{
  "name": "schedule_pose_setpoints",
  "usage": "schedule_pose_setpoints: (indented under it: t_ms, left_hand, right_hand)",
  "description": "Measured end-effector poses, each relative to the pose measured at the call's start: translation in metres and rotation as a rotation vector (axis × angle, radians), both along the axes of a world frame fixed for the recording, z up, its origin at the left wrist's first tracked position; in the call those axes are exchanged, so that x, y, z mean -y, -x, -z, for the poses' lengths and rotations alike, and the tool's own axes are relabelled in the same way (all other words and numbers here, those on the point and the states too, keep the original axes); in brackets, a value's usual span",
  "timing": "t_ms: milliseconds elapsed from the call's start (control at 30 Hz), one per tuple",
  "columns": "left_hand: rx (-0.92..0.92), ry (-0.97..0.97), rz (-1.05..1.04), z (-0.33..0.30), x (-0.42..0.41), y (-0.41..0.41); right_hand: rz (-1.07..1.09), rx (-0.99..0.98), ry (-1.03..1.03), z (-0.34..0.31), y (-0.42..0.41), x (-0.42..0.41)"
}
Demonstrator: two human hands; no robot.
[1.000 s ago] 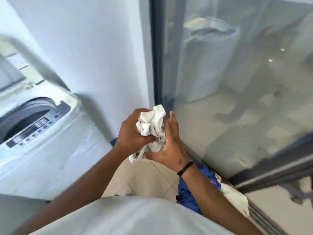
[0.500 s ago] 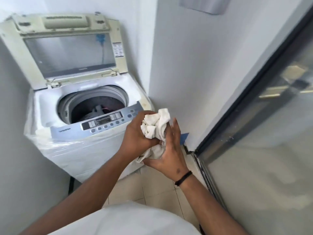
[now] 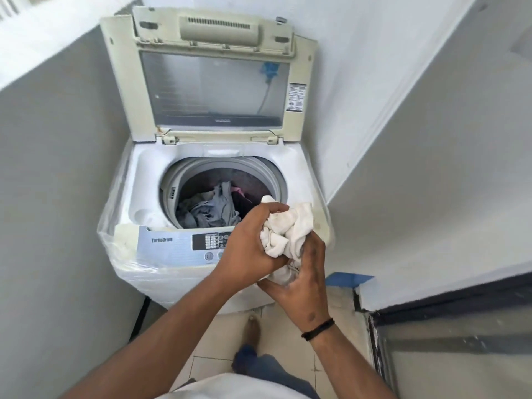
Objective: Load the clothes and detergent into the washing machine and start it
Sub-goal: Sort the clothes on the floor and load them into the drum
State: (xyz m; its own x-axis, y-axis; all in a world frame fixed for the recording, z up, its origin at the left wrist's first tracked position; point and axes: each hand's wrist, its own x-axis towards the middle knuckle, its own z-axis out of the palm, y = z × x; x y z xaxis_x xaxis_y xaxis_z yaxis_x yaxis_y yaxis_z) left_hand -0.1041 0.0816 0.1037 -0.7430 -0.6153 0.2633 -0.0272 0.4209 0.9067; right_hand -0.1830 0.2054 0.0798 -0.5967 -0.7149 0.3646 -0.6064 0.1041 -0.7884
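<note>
White cloth: crumpled white fabric bundle (image 3: 288, 231), above washer's front right corner
Left hand (image 3: 247, 243): clenched round it
Right hand (image 3: 302, 275): grips underneath
Washer: white top-loading washing machine (image 3: 149, 197), lid up
Drum: grey clothes (image 3: 210, 208) inside
Panel: grey control panel (image 3: 172, 246), right part hidden

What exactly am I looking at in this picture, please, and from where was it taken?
The picture comes from a camera worn on a person's head, looking forward and down, so you see that person's own arms reaching out. There is no robot here, only two bare hands. The left hand and the right hand together grip a bunched white cloth, fingers curled round it, just above the front right corner of a top-loading washer. Its lid stands open, and grey and pink clothes already lie in the drum. The control panel runs along the front edge. Below you can see the person's foot on the tiled floor.
</note>
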Motion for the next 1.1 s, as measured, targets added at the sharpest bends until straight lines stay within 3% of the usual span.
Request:
schedule_pose_setpoints:
  t_ms: [233,367,500,567,667,733,800,867,1000,1100]
  left_hand:
    - [0.129,0.118,-0.097,-0.020,0.082,0.040]
    - [0.466,0.334,-0.196,-0.001,0.141,0.059]
    - [0.847,0.145,-0.289,0.033,0.180,0.067]
    - [0.882,0.111,-0.377,0.049,0.185,0.067]
    - [0.753,-0.029,-0.533,0.072,0.185,0.064]
    - [0.762,-0.111,-0.488,0.091,0.182,0.055]
    - [0.887,-0.189,-0.332,0.110,0.179,0.045]
    - [1.041,-0.220,-0.210,0.124,0.177,0.040]
    - [1.144,-0.224,-0.219,0.144,0.182,0.036]
    - [1.095,-0.217,-0.311,0.147,0.193,0.036]
  right_hand:
    - [-0.075,0.055,0.075,0.009,0.062,0.095]
    - [-0.094,0.078,0.096,0.028,0.095,0.153]
    - [-0.110,0.061,0.009,0.059,0.127,0.203]
    - [-0.076,0.089,-0.047,0.072,0.134,0.216]
    - [-0.023,0.148,-0.233,0.096,0.148,0.228]
    - [-0.059,0.165,-0.542,0.112,0.163,0.234]
    - [-0.256,0.149,-0.969,0.123,0.169,0.237]
    - [-0.460,0.060,-1.233,0.126,0.167,0.236]
    - [-0.524,-0.005,-1.304,0.120,0.160,0.240]
    - [-0.447,0.030,-1.138,0.112,0.163,0.248]
